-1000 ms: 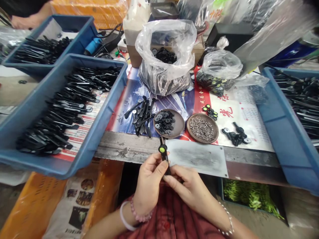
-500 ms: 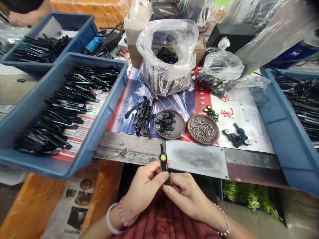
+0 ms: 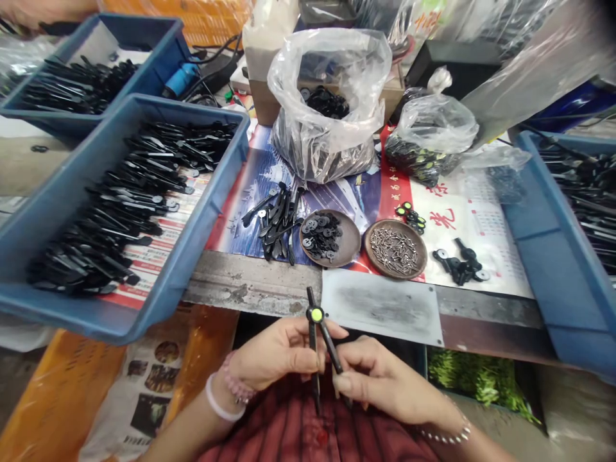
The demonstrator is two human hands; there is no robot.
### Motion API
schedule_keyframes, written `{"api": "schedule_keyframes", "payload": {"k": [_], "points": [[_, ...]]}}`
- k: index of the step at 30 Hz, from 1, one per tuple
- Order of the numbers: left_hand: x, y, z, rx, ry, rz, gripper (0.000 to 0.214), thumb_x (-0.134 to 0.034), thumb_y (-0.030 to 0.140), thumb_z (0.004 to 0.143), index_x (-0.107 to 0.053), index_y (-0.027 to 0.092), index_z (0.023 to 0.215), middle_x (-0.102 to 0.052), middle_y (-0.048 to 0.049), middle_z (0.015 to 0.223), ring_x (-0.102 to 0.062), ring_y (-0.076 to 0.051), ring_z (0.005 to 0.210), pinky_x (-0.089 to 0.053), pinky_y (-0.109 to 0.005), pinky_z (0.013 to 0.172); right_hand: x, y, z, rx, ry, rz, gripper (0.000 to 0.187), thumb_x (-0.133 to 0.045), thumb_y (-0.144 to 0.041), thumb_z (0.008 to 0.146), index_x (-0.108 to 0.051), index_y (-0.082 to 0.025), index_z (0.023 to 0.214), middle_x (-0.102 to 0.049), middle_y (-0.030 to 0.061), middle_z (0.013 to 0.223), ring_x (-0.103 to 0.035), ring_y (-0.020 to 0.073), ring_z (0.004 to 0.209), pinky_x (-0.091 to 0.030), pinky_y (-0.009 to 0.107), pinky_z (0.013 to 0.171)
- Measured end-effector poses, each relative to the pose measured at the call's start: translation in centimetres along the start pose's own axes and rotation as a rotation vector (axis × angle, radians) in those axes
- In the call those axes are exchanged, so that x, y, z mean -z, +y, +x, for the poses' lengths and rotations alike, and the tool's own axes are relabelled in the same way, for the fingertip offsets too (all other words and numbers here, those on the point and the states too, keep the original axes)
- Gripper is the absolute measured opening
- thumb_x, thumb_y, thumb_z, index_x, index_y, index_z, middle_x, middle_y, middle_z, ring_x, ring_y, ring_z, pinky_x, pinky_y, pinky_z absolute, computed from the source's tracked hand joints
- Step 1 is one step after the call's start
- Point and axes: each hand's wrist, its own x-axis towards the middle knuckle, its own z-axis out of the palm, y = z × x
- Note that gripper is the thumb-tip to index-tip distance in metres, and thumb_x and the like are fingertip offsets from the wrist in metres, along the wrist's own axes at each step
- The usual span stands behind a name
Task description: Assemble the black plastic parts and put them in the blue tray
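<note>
Both hands hold a black two-legged plastic piece joined at a yellow-green pivot disc, in front of the bench edge above my lap. My left hand is closed on the left leg. My right hand pinches the right leg, and the two legs are spread apart in a narrow V. Just beyond, on the bench, lie a loose pile of black strips, a brown dish of black washers and a brown dish of small metal pins.
A blue tray of black strips sits at the left, another behind it, and a third at the right. Clear bags of black parts and of yellow-green discs stand behind. A grey metal plate lies at the bench edge.
The two legs of the piece, held together before, have swung apart into a V. Both hands have dropped lower and closer to my lap.
</note>
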Motion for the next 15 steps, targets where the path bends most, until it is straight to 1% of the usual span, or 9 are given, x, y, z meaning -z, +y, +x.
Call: {"api": "schedule_keyframes", "payload": {"k": [2,4,5,8,10,12,14,15], "points": [[-0.1,-0.3,0.5,-0.045,-0.039,-0.136,0.053,-0.093,0.046,0.06,-0.077,0.018,0.103,-0.074,-0.0077,0.085,-0.068,-0.016,0.072,-0.05,-0.023,0.069,-0.1,0.2,0.2,-0.021,0.003,0.101,0.053,-0.063,-0.059,0.09,-0.04,-0.019,0.064,-0.039,-0.0058,0.056,-0.031,0.0065,0.049,-0.023,0.021,0.046],[-0.3,-0.5,0.8,-0.069,-0.019,-0.192,0.048,-0.095,0.042,0.057,-0.078,0.018,0.096,-0.075,-0.0078,0.085,-0.072,-0.019,0.078,-0.054,-0.027,0.077,-0.3,0.6,0.5,-0.025,0.016,0.138,0.051,-0.065,-0.06,0.088,-0.047,-0.018,0.066,-0.042,-0.0053,0.055,-0.033,0.0061,0.047,-0.024,0.021,0.044],[-0.4,-0.6,0.9,-0.073,0.016,-0.197,0.045,-0.096,0.039,0.057,-0.078,0.018,0.093,-0.075,-0.0071,0.082,-0.072,-0.019,0.076,-0.054,-0.028,0.076,-0.5,0.7,0.6,-0.019,0.028,0.137,0.051,-0.065,-0.06,0.088,-0.049,-0.017,0.066,-0.043,-0.0052,0.055,-0.034,0.006,0.046,-0.024,0.02,0.044],[-0.7,-0.9,1.0,-0.094,0.125,-0.189,0.038,-0.096,0.036,0.058,-0.078,0.016,0.086,-0.072,-0.0049,0.073,-0.068,-0.016,0.064,-0.053,-0.024,0.064,-1.1,1.1,1.0,-0.018,0.061,0.146,0.053,-0.066,-0.063,0.087,-0.049,-0.017,0.066,-0.044,-0.0057,0.053,-0.035,0.0054,0.044,-0.025,0.02,0.043],[-0.8,-1.1,1.0,-0.118,0.162,-0.165,0.039,-0.094,0.038,0.061,-0.077,0.015,0.089,-0.07,-0.004,0.073,-0.064,-0.014,0.06,-0.05,-0.023,0.058,-1.3,1.1,1.3,-0.055,0.07,0.153,0.054,-0.064,-0.067,0.086,-0.052,-0.016,0.07,-0.044,-0.0057,0.054,-0.035,0.0055,0.043,-0.027,0.019,0.042],[-0.9,-1.3,0.8,-0.172,0.218,-0.07,0.038,-0.088,0.04,0.07,-0.076,0.016,0.097,-0.07,-0.0036,0.077,-0.062,-0.013,0.062,-0.05,-0.023,0.06,-1.2,0.9,1.4,-0.063,0.11,0.058,0.053,-0.06,-0.067,0.089,-0.056,-0.016,0.074,-0.044,-0.005,0.056,-0.038,0.0068,0.044,-0.03,0.019,0.042],[-1.1,-1.3,0.5,-0.26,0.316,0.158,0.028,-0.078,0.038,0.083,-0.076,0.018,0.102,-0.07,-0.0041,0.084,-0.064,-0.015,0.073,-0.052,-0.025,0.07,-0.9,0.6,1.5,0.009,0.243,-0.167,0.052,-0.056,-0.062,0.094,-0.056,-0.016,0.07,-0.046,-0.0035,0.057,-0.042,0.0088,0.049,-0.033,0.021,0.046],[-1.3,-1.3,0.4,-0.313,0.373,0.309,0.022,-0.071,0.036,0.089,-0.076,0.018,0.1,-0.069,-0.0043,0.086,-0.064,-0.017,0.079,-0.051,-0.026,0.075,-0.7,0.4,1.6,0.06,0.323,-0.293,0.051,-0.054,-0.058,0.097,-0.055,-0.016,0.068,-0.048,-0.0026,0.057,-0.044,0.0098,0.051,-0.034,0.021,0.049]]}}
